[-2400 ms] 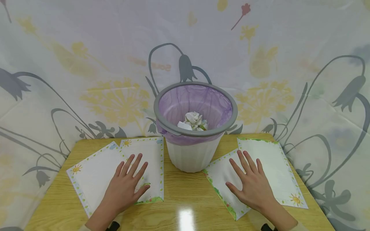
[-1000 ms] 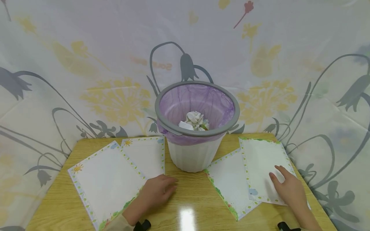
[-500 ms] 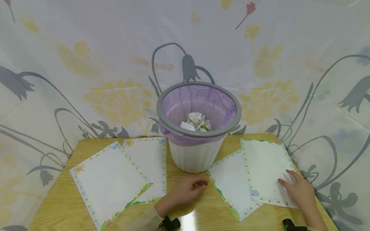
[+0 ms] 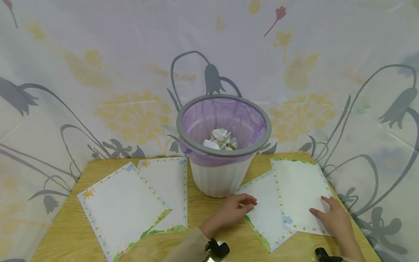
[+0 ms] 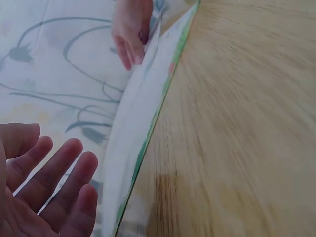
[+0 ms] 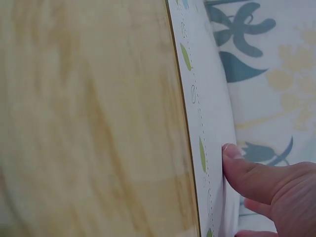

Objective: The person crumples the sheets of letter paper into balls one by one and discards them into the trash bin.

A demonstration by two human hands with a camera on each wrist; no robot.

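Note:
My left hand (image 4: 234, 209) hovers at the left edge of a partly covered white paper sheet (image 4: 266, 216) with a leafy printed border. In the left wrist view, the left hand (image 5: 49, 192) has relaxed, slightly bent fingers and holds nothing. My right hand (image 4: 337, 218) is at the right side of the overlapping upper sheet (image 4: 298, 193), thumb and forefinger spread over it. The right wrist view has the right thumb (image 6: 252, 175) against this sheet (image 6: 207, 123); whether any finger lies beneath cannot be told.
A white bin (image 4: 212, 178) with a grey rim and purple liner stands at the back centre, crumpled paper (image 4: 221, 136) inside. Two more bordered sheets, a front one (image 4: 121, 207) overlapping a rear one (image 4: 171, 189), lie left on the wooden table (image 4: 196, 233). A patterned cloth (image 4: 131, 72) hangs behind.
My left hand has left the left-hand sheets and crossed the table to the right-hand pair. The right hand has moved from mid-pair to the upper sheet's right edge. The sheets look unmoved.

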